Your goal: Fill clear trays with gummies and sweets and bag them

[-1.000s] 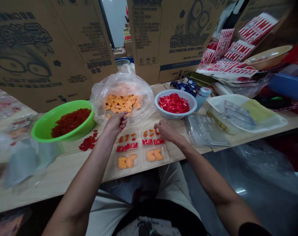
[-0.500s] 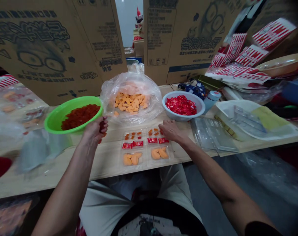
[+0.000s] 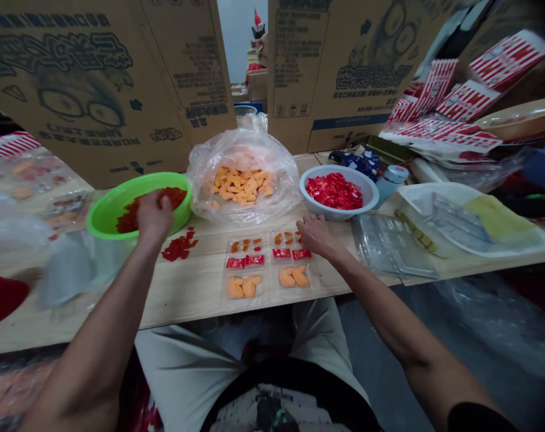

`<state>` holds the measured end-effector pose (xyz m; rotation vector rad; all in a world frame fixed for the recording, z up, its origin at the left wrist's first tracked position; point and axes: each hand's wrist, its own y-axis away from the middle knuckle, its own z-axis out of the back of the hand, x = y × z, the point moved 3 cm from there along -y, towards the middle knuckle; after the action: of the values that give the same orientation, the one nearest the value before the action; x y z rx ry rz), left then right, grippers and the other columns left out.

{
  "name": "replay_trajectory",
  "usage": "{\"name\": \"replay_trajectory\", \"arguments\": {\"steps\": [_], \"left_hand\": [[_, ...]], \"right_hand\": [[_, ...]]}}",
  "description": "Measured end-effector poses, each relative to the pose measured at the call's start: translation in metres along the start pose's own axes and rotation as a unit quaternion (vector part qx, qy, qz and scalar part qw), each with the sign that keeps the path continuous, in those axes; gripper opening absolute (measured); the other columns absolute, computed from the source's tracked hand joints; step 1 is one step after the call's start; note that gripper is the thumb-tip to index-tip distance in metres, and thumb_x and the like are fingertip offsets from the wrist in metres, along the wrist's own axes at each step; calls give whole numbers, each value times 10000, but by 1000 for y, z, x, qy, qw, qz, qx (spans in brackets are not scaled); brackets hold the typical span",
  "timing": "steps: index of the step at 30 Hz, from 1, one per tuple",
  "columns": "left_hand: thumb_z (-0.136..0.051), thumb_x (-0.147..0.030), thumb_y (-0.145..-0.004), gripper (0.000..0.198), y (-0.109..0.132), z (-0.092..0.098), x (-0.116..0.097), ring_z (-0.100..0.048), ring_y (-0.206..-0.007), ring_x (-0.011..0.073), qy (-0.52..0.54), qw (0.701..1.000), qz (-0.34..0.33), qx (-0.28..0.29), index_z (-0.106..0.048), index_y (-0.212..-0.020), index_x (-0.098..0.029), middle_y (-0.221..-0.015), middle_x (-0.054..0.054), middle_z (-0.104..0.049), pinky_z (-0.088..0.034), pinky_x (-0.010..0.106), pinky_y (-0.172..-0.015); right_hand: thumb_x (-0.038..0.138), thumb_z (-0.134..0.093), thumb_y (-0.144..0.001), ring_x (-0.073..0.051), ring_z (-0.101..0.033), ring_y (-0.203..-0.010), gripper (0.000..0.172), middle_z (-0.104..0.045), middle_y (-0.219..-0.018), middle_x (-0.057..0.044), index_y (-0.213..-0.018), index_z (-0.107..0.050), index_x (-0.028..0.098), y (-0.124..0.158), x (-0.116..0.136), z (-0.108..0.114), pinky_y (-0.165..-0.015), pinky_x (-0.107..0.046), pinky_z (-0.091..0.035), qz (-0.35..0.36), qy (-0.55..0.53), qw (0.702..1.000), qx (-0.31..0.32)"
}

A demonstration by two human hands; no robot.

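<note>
Bunched fingers (image 3: pixel 156 203) of the left hand (image 3: pixel 153 216) have dipped into a green plastic bowl (image 3: pixel 102 217), tips hidden among dark red pieces (image 3: pixel 177 195), so any pinch cannot be told. The right hand (image 3: pixel 315 235) rests loosely curled on the wooden table (image 3: pixel 177 306), just beyond a clear compartmented tray (image 3: pixel 225 285).

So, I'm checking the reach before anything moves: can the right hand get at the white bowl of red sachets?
Probably yes. The right hand rests just below the white bowl holding the red sachets, and only a narrow strip of the wooden table seems to lie between them, with nothing standing in the way.
</note>
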<state>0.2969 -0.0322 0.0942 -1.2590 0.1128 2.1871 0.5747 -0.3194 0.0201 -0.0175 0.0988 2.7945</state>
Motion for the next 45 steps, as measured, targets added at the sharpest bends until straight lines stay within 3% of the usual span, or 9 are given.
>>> {"name": "replay_trajectory", "arguments": {"steps": [2, 5, 9, 17, 23, 32, 37, 41, 45], "left_hand": [[-484, -525, -917, 476, 38, -28, -20, -471, -1318, 324, -108, 989, -98, -26, -618, -1237, -199, -1307, 107, -621, -323, 516, -1100], [-448, -489, -962, 450, 106, -85, -36, -320, -1446, 319, -206, 928, -224, 214, -611, -1313, -258, -1495, 70, -484, -236, 519, -1169], [-365, -548, -988, 629, 166, -123, -28, -135, -1511, 327, -314, 853, -267, 319, -314, -1542, -254, -1621, 78, -239, -160, 536, -1192], [-311, -587, -982, 711, 167, -141, -16, -127, -1512, 323, -354, 860, -205, 306, -215, -1568, -196, -1631, 103, -132, -214, 515, -1185], [-297, -554, -975, 704, 153, -145, -11, -222, -1492, 309, -365, 862, -216, 277, -315, -1538, -132, -1607, 126, -223, -266, 509, -1171], [-291, -494, -969, 682, 127, -135, 8, -208, -1497, 302, -306, 890, -258, 218, -255, -1564, -162, -1602, 104, -260, -315, 538, -1160], [-309, -446, -988, 523, 142, -150, -46, -394, -1417, 303, -214, 913, -283, 203, -496, -1443, -270, -1583, 77, -341, -430, 512, -1093], [-376, -392, -1005, 413, 170, -188, -98, -520, -1316, 270, -145, 896, -327, 266, -605, -1324, -262, -1512, 97, -456, -485, 456, -1048], [-415, -330, -1002, 340, 192, -233, -129, -577, -1247, 260, -77, 886, -336, 310, -667, -1200, -215, -1467, 136, -500, -503, 434, -1016]], "right_hand": [[171, -563, -853, -340, -509, -1102, 220, -597, -1122, -200, -1048, -653, 122, -1, -5, 1, -917, -449, -336, -15, -22, 1000, 2], [152, -493, -889, -311, -548, -1074, 274, -612, -1154, -184, -1114, -649, 138, 2, -17, 4, -896, -421, -379, -65, -46, 997, 1], [180, -357, -960, -316, -519, -1200, 459, -535, -1354, -230, -1385, -495, 74, 23, -7, 2, -984, -435, -388, -110, -78, 990, -45], [478, -313, -995, -361, -153, -1493, 703, -163, -1607, -229, -1540, -280, 36, 43, 55, -41, -1167, -541, -198, -55, -107, 993, -18], [467, -321, -998, -357, -138, -1498, 679, -161, -1612, -225, -1541, -290, 59, 34, 47, -15, -1180, -527, -178, -40, -158, 987, -3], [372, -489, -923, -367, -324, -1419, 611, -343, -1534, -238, -1487, -408, 151, 117, -88, 20, -1110, -557, -292, -327, -106, 937, -63], [647, -420, -912, -479, -209, -1440, 788, -115, -1617, -231, -1565, -257, 236, 175, -178, -3, -1021, -701, -294, -436, -148, 887, 40], [721, -365, -897, -447, -61, -1485, 865, 55, -1649, -137, -1591, -49, 313, 175, -191, -22, -1067, -687, -263, -407, -182, 887, 119], [627, -522, -851, -526, -209, -1424, 874, 21, -1656, -87, -1583, -123, 362, 163, -188, -23, -1026, -735, -277, -379, -166, 907, 82]]}}
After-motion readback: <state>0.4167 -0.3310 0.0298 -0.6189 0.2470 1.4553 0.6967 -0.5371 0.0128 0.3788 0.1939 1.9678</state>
